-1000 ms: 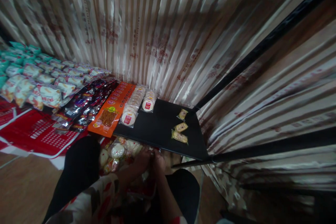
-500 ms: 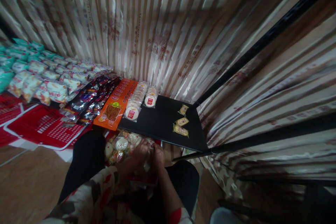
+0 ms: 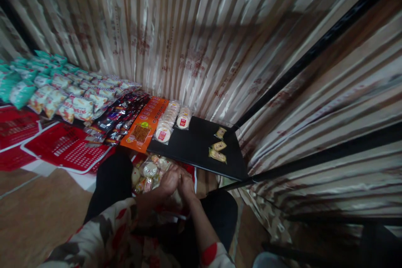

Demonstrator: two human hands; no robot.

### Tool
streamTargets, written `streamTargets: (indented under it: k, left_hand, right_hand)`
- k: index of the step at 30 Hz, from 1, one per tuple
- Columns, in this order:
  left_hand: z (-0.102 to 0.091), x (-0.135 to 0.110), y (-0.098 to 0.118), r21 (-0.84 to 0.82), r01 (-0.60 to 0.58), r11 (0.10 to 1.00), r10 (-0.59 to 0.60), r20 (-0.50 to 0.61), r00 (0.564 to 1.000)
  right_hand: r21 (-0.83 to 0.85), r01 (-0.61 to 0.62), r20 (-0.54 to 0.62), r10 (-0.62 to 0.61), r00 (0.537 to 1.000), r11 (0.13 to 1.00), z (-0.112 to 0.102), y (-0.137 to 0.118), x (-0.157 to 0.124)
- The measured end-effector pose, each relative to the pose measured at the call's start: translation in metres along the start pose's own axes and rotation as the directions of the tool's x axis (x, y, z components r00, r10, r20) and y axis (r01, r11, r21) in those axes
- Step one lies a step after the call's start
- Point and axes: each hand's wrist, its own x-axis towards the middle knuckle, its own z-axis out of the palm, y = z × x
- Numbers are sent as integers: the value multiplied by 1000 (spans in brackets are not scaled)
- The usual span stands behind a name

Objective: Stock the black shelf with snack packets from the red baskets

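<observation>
My left hand (image 3: 170,180) and my right hand (image 3: 186,185) are together in front of the shelf's near edge, between my knees. The fingers of both are curled and closed, and what they grip is hidden and dim. Beneath and to the left of them lie several clear-wrapped round snacks (image 3: 150,170) in a red bag or container. On the black shelf (image 3: 188,144) just beyond stand rows of clear-wrapped white round crackers (image 3: 163,132). Three small yellow-wrapped snacks (image 3: 217,155) lie towards its right end.
An orange snack packet (image 3: 143,130) lies left of the crackers, beside dark shiny packets (image 3: 117,117). Farther left are white snack bags (image 3: 82,109) and green bags (image 3: 22,92). Red printed bags (image 3: 67,144) hang or lie below. Black poles (image 3: 301,157) and a striped curtain (image 3: 188,42) border the shelf.
My hands have drawn closer together and up slightly over the wrapped snacks. The view has shifted a little, moving the left-hand goods rightward. The shelf's snacks look unchanged.
</observation>
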Motion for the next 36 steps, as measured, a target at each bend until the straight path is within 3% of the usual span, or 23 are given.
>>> streamTargets:
  k: [4, 11, 17, 25, 30, 36]
  left_hand:
    - [-12, 1, 2, 49, 8, 999, -8, 2, 1000]
    - [-40, 9, 1, 41, -51, 998, 53, -45, 998]
    - [-53, 15, -5, 19, 14, 1000, -13, -69, 998]
    - [-51, 23, -12, -228, 123, 966, -147, -90, 985]
    - [-42, 29, -20, -382, 160, 910, -205, -82, 975]
    - [-31, 37, -22, -556, 221, 802, -319, -86, 944]
  right_hand:
    - [32, -6, 14, 6, 1000, 999, -10, -9, -1]
    - [263, -66, 1, 68, 998, 963, -38, -25, -2]
    - [454, -77, 48, 62, 997, 888, -52, -30, -1]
    - [716, -242, 207, 132, 969, 655, -60, -35, -3]
    - [802, -285, 216, 190, 958, 524, -64, -40, -4]
    - [909, -305, 230, 269, 935, 285, -60, -41, 5]
